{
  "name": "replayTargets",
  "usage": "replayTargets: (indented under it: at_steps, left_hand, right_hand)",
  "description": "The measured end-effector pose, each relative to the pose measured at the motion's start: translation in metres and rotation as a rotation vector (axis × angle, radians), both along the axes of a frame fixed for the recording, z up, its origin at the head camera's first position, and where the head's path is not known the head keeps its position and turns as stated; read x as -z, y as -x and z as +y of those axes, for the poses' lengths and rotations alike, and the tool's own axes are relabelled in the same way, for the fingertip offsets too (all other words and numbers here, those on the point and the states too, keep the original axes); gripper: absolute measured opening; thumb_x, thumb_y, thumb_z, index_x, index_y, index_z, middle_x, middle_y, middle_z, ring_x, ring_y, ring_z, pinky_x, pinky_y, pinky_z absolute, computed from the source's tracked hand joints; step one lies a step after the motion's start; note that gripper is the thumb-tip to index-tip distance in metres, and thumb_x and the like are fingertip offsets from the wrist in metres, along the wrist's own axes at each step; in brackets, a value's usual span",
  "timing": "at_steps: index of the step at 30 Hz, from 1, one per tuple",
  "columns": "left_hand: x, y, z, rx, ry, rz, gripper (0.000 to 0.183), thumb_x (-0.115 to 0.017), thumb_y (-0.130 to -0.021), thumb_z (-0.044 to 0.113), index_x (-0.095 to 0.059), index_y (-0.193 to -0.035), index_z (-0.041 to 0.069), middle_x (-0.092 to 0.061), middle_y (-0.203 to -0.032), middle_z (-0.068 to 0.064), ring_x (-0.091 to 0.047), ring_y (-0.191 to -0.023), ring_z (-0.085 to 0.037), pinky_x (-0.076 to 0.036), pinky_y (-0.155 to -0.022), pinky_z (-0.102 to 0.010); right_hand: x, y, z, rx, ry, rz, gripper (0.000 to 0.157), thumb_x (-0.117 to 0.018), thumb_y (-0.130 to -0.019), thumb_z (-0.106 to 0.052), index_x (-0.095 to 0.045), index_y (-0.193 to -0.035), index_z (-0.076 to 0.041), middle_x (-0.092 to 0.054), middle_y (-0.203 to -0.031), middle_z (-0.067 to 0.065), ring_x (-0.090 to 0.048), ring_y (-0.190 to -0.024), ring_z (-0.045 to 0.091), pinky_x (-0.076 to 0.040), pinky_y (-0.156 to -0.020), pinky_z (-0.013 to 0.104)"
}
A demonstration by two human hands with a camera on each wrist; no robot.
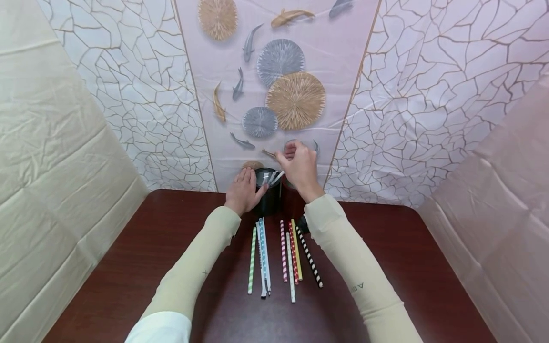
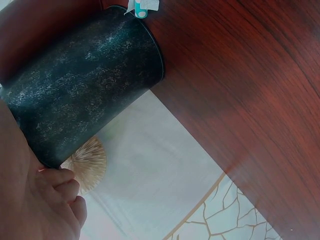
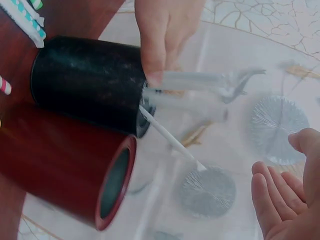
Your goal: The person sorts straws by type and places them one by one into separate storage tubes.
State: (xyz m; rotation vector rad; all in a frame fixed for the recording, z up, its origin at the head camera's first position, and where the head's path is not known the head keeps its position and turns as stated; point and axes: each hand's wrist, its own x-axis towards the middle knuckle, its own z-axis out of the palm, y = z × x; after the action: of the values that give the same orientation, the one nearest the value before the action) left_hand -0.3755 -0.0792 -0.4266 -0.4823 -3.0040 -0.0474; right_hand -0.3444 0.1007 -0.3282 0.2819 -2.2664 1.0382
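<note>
My left hand (image 1: 242,190) grips the rim of a black cylindrical cup (image 1: 267,206), thumb on the near side and fingers on the far side. Out of the cup's mouth slant a thin white stick (image 3: 172,137) and some clear, blurred strips (image 3: 195,80). Just right of the black cup stands a dark red cup (image 3: 65,165), mostly hidden behind my right wrist in the head view. My right hand (image 1: 302,166) hovers above the two cups. Its fingers (image 3: 270,200) are loosely bent with nothing between them in the right wrist view.
Patterned paper straws lie in front of the cups: a green striped one (image 1: 252,259), blue dotted ones in wrappers (image 1: 263,257), and a group with pink, white, red dotted, yellow and black striped straws (image 1: 309,257). A printed cloth backdrop (image 1: 240,162) rises right behind the cups.
</note>
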Motion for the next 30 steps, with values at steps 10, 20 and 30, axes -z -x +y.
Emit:
replayTargets:
  at_steps: [10, 20, 30]
  left_hand:
    - [-0.003, 0.0, -0.002, 0.004, 0.001, -0.024, 0.087, -0.017, -0.111, 0.063, -0.018, -0.167, -0.004, -0.019, -0.176, -0.021, -0.016, -0.166, -0.033, -0.018, -0.135, -0.043]
    - [-0.001, 0.003, -0.003, -0.006, -0.005, -0.034, 0.087, -0.017, -0.111, 0.063, -0.016, -0.167, -0.004, -0.019, -0.176, -0.021, -0.016, -0.166, -0.034, -0.018, -0.135, -0.043]
    - [0.001, 0.002, 0.0, -0.001, -0.01, -0.004, 0.086, -0.02, -0.112, 0.062, -0.02, -0.166, -0.004, -0.023, -0.175, -0.022, -0.021, -0.165, -0.034, -0.021, -0.135, -0.043]
  right_hand:
    - [-0.027, -0.019, 0.009, -0.037, -0.148, -0.074, 0.034, -0.076, -0.098, -0.028, -0.074, -0.112, 0.003, -0.081, -0.104, 0.017, -0.081, -0.094, 0.027, -0.065, -0.085, 0.041]
    - [-0.038, -0.033, 0.009, -0.078, -0.303, -0.192, 0.026, -0.075, -0.097, -0.022, -0.077, -0.107, 0.001, -0.082, -0.096, 0.013, -0.079, -0.09, 0.025, -0.065, -0.085, 0.041]
    - [-0.025, -0.036, 0.012, -0.101, -0.437, -0.355, 0.018, -0.078, -0.092, -0.021, -0.078, -0.084, -0.005, -0.077, -0.084, 0.006, -0.07, -0.076, 0.022, -0.06, -0.077, 0.038]
